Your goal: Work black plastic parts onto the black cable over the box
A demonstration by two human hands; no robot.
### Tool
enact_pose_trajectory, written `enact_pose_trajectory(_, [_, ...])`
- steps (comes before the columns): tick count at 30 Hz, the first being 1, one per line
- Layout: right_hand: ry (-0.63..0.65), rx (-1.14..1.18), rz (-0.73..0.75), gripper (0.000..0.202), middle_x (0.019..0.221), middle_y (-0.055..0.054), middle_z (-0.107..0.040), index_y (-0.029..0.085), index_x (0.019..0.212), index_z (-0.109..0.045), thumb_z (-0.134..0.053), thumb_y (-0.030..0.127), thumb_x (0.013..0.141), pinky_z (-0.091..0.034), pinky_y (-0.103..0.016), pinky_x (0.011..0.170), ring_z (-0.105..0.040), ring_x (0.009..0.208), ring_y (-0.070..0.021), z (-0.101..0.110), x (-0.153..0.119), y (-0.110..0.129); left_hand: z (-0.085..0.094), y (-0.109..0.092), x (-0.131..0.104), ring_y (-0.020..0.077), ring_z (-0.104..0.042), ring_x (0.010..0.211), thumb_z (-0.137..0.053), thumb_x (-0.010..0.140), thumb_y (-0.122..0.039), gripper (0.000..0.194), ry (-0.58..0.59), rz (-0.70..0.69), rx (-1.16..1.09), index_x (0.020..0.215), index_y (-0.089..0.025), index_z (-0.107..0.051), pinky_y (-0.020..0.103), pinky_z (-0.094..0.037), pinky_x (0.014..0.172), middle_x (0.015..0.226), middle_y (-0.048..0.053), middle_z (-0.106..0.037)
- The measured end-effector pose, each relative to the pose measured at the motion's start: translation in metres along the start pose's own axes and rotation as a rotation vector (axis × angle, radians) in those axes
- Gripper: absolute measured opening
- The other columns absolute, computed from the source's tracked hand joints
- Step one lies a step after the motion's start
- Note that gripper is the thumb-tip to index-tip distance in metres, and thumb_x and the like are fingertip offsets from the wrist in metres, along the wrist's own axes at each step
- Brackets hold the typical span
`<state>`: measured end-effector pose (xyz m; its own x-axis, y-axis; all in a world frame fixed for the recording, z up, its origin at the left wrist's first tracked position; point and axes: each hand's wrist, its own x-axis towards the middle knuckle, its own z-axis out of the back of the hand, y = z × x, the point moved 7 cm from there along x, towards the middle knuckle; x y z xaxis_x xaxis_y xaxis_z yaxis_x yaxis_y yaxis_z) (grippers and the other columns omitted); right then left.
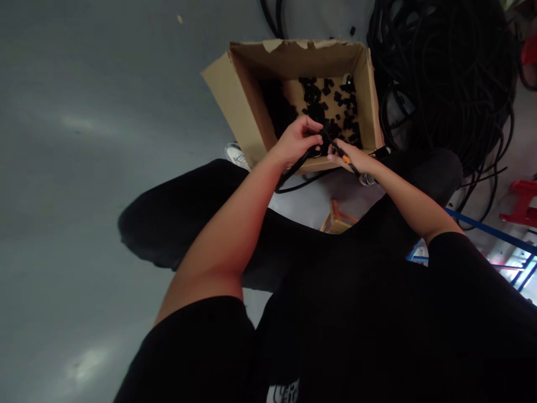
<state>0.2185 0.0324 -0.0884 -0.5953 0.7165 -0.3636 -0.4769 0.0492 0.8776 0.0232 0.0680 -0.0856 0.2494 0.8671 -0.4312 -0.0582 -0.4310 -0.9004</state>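
Note:
My left hand (298,141) is closed around a black rubber hose (294,167), its fingers pinching near the end over the front of an open cardboard box (251,115). The hose loops down below the wrist. Close beside it on the right, my right hand (352,155) is wrapped round a hand tool with black and orange handles (346,159), which looks like cutters. The tool's dark head points toward the left fingertips; its jaws are too dark to make out. Inside the box lie many short black pieces (312,92), heaped more thickly at the left.
A big pile of coiled black hose (444,84) lies on the floor right of the box. Farther right are a red stool (520,204) and a blue metal frame (495,226). A wooden piece (338,219) shows between my legs. Grey floor (84,168) extends left.

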Motion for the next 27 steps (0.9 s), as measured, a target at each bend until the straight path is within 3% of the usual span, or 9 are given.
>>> enact_pose_trajectory(4, [-0.014,-0.005,0.024,0.059,0.111,-0.007,-0.074,0.023,0.121,-0.066,-0.077,0.080,0.112,-0.065,-0.049,0.107,-0.069,0.103,-0.0261,0.000,0.002,0.002,-0.001,0.007,-0.003,0.0265,-0.087,0.095,-0.109,0.090,-0.021,0.058,-0.004,0.079,0.042,0.108,-0.025,-0.055,0.044,-0.075,0.095,0.099,0.000,-0.076])
enact_pose_trajectory(7, [-0.049,-0.047,-0.011,0.060,0.102,-0.005,-0.072,0.024,0.116,-0.066,-0.079,0.082,0.110,-0.064,-0.044,0.101,-0.069,0.099,-0.0253,0.004,0.001,0.006,0.000,0.004,-0.004,0.0266,-0.089,0.093,-0.109,0.094,-0.024,0.058,-0.025,0.071,0.015,0.109,-0.026,-0.053,0.043,-0.076,0.093,0.095,0.000,-0.077])
enact_pose_trajectory(10, [-0.093,-0.077,-0.105,0.060,0.086,0.000,-0.065,0.025,0.107,-0.064,-0.085,0.081,0.106,-0.059,-0.034,0.082,-0.065,0.085,-0.0214,0.010,-0.004,0.011,0.004,-0.002,-0.003,0.0257,-0.090,0.091,-0.107,0.098,-0.027,0.053,-0.057,0.043,-0.030,0.114,-0.026,-0.056,0.040,-0.077,0.090,0.092,0.000,-0.077])
enact_pose_trajectory(13, [-0.059,0.007,-0.201,0.059,0.074,0.005,-0.059,0.025,0.106,-0.065,-0.087,0.080,0.107,-0.049,-0.028,0.063,-0.061,0.066,-0.0169,0.010,-0.009,0.012,0.009,-0.003,-0.002,0.0248,-0.091,0.086,-0.106,0.101,-0.032,0.048,-0.097,0.071,-0.027,0.117,-0.025,-0.061,0.040,-0.079,0.088,0.090,0.001,-0.077])
enact_pose_trajectory(16, [-0.024,0.091,-0.232,0.059,0.071,0.006,-0.058,0.024,0.110,-0.066,-0.089,0.079,0.107,-0.047,-0.027,0.055,-0.059,0.058,-0.0149,0.008,-0.011,0.009,0.012,0.002,0.000,0.0243,-0.089,0.086,-0.104,0.098,-0.026,0.043,-0.097,0.100,0.007,0.109,-0.024,-0.062,0.044,-0.079,0.093,0.087,0.001,-0.077])
enact_pose_trajectory(19, [-0.008,0.130,-0.199,0.061,0.076,0.006,-0.059,0.024,0.113,-0.066,-0.092,0.079,0.105,-0.051,-0.027,0.058,-0.060,0.062,-0.0146,0.006,-0.010,0.002,0.012,0.008,0.004,0.0249,-0.087,0.091,-0.096,0.092,-0.015,0.039,-0.077,0.092,0.003,0.099,-0.024,-0.059,0.045,-0.076,0.098,0.089,0.002,-0.075])
enact_pose_trajectory(23, [-0.065,0.189,-0.093,0.061,0.097,0.001,-0.064,0.025,0.121,-0.063,-0.086,0.081,0.110,-0.067,-0.033,0.079,-0.066,0.084,-0.0175,0.003,-0.006,0.002,0.008,0.011,0.005,0.0245,-0.084,0.091,-0.088,0.083,-0.010,0.037,-0.057,0.089,-0.076,0.096,-0.025,-0.057,0.042,-0.074,0.098,0.091,0.000,-0.071])
enact_pose_trajectory(27, [-0.171,0.266,-0.044,0.066,0.110,-0.002,-0.065,0.028,0.140,-0.062,-0.082,0.084,0.113,-0.071,-0.039,0.093,-0.069,0.096,-0.0204,0.011,-0.004,0.020,-0.015,0.004,-0.008,0.0246,-0.085,0.090,-0.104,0.083,-0.016,0.055,0.067,0.118,-0.084,0.100,-0.026,-0.053,0.042,-0.073,0.097,0.090,-0.003,-0.070])
